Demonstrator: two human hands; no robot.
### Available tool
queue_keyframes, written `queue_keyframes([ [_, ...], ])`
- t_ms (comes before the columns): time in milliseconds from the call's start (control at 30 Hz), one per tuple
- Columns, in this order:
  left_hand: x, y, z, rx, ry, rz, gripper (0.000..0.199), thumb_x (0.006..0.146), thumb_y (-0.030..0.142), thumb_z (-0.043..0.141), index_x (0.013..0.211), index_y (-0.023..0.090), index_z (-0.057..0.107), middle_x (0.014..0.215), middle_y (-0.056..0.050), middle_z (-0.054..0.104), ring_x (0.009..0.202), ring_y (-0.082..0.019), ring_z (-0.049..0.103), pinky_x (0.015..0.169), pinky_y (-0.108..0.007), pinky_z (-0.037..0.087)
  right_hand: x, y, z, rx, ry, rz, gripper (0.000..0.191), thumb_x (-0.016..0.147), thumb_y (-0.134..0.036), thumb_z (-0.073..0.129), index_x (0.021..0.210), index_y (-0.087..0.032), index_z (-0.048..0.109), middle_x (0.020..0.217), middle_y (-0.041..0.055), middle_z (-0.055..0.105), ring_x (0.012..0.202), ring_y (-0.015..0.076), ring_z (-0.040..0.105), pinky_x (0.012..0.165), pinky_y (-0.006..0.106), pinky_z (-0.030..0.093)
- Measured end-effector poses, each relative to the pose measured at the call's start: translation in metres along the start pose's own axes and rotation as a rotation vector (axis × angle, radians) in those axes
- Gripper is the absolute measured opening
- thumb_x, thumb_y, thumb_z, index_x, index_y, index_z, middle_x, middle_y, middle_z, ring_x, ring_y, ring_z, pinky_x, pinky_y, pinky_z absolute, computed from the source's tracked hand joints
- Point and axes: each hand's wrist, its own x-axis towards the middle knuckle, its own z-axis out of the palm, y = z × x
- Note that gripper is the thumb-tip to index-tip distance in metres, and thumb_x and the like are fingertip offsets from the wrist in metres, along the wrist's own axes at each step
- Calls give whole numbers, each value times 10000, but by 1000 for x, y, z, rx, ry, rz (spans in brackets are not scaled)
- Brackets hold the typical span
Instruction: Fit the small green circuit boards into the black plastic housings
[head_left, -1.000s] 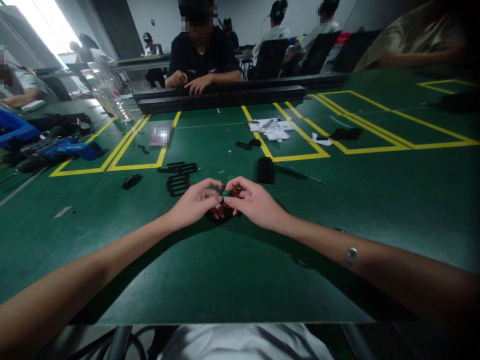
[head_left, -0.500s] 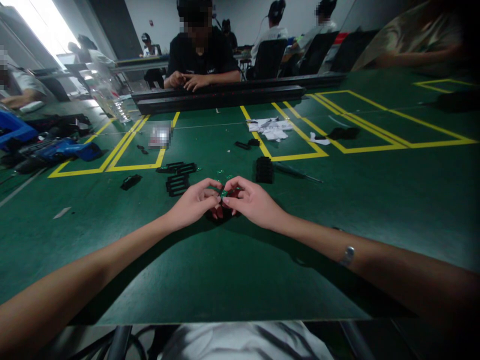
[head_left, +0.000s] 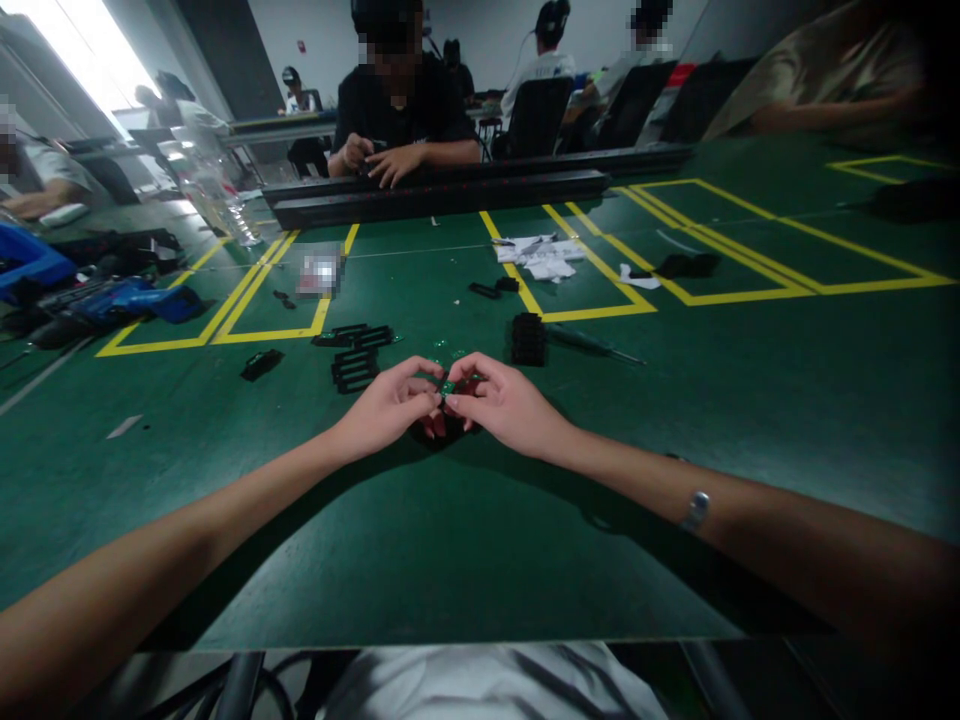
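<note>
My left hand (head_left: 397,402) and my right hand (head_left: 501,402) meet above the green table, fingertips curled inward. Between them they pinch a small green part (head_left: 448,388), perhaps a little circuit board; its far side is hidden by the fingers. More small green pieces (head_left: 441,345) lie just beyond the fingertips. Left of my hands are black slotted plastic frames (head_left: 355,370), with further flat black frames (head_left: 352,336) behind them. A stack of black parts (head_left: 529,340) stands to the right, beside a screwdriver (head_left: 592,343) with a dark handle.
Yellow tape outlines mark the table (head_left: 480,560). Crumpled white paper (head_left: 544,257) lies farther back. At the left are blue and black power tools (head_left: 112,305) and clear plastic bottles (head_left: 217,195). A long black rail (head_left: 442,200) crosses the far side, where a co-worker's hands (head_left: 386,160) rest.
My hands and the green part stay almost in the same place. Across the table, the co-worker's fingers have shifted slightly.
</note>
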Motion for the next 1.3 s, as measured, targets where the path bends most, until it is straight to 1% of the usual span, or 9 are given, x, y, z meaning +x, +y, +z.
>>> queue_keyframes([
  [567, 1, -1, 0, 10, -6, 5, 281, 902, 210, 608, 1145, 133, 489, 740, -23, 680, 628, -147, 686, 587, -258, 568, 0, -2, 0, -10, 0, 10, 197, 855, -214, 672, 996, -213, 534, 855, -19, 580, 708, 121, 616, 597, 250, 541],
  [1033, 0, 0, 0, -1, -1, 6, 281, 892, 210, 614, 1133, 138, 490, 722, -8, 670, 619, -146, 688, 579, -257, 570, 0, -2, 0, -4, -2, 8, 198, 851, -217, 674, 991, -216, 534, 838, -22, 582, 698, 125, 621, 597, 256, 545],
  [1300, 0, -1, 1, -7, 0, -3, 280, 889, 207, 615, 1127, 136, 486, 717, -7, 668, 612, -146, 687, 579, -262, 574, 0, -1, 0, -10, 0, -5, 190, 852, -211, 674, 985, -214, 539, 844, -26, 569, 679, 110, 603, 590, 245, 537],
])
